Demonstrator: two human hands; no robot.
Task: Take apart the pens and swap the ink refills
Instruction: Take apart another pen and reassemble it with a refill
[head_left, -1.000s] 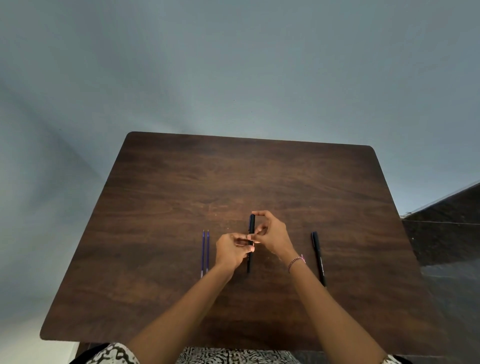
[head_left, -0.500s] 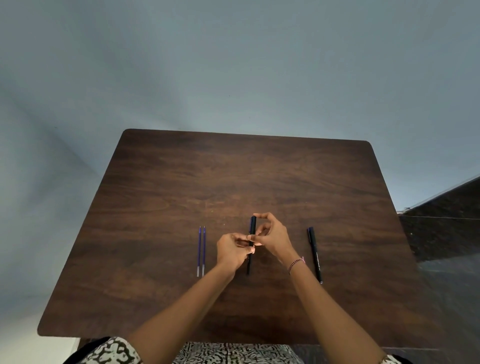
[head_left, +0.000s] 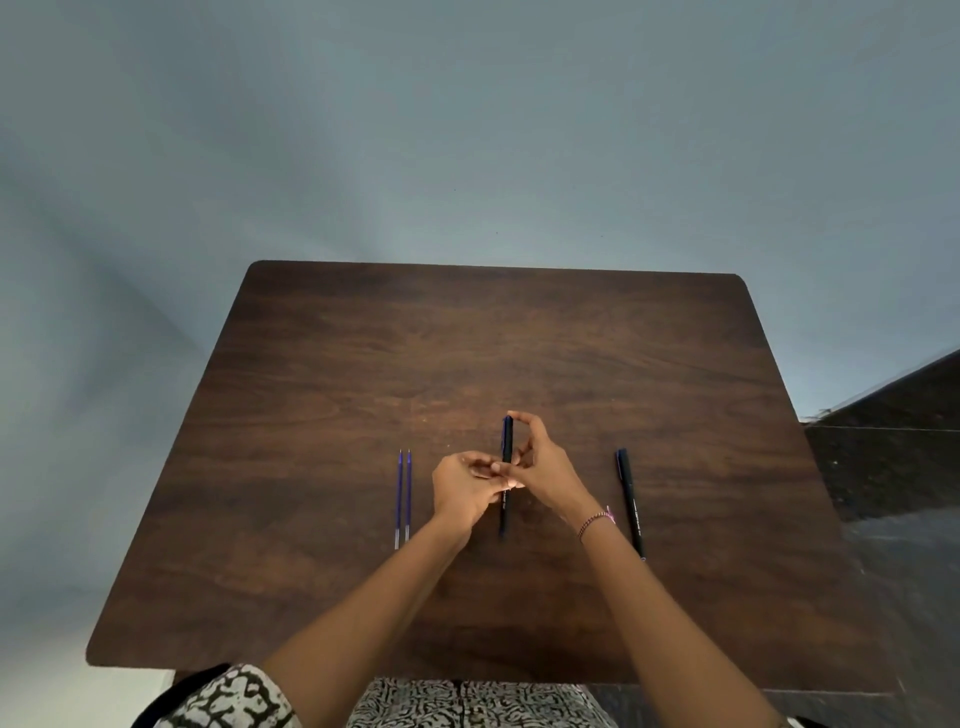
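**Working the black pen, with little shifted**

Gripping goes on much as it did a second ago: the left hand (head_left: 465, 491) has its fingers curled round the middle of the black pen (head_left: 507, 441), and the right hand (head_left: 543, 467) pinches the upper barrel, its forefinger arched to the far tip. The pen stays in one piece, lengthwise between the hands over the wooden table (head_left: 467, 338). Only the view has drifted slightly.

The two blue ink refills (head_left: 403, 493) lie where they were, side by side, left of the hands. The second black pen (head_left: 629, 506) rests untouched on the right. With both refills out, the swap seems midway. Whether this barrel is being opened or closed cannot be told.
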